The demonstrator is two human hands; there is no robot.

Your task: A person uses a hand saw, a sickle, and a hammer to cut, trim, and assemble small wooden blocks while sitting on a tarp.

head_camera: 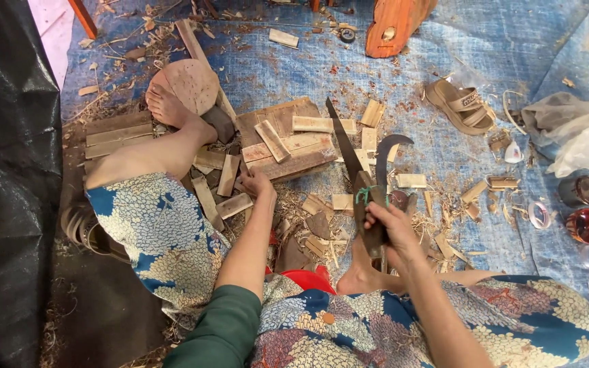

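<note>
The left hand (257, 184) sits at centre frame, fingers curled downward, its forearm running back to a green sleeve at the bottom. The right hand (390, 228), right of centre, is closed in a fist grip, its bare forearm slanting toward the lower right.

Two hands (257, 184) (390, 228), two blades (345, 150) (393, 146), one sandal (459, 103), one round wooden disc (191, 85), two bare feet (172, 109) (363, 276).

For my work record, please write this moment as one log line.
left hand: reaching into wood pieces | right hand: gripping knife by handle, blade pointing away | curved blade: beside knife | surface: blue tarp
</note>
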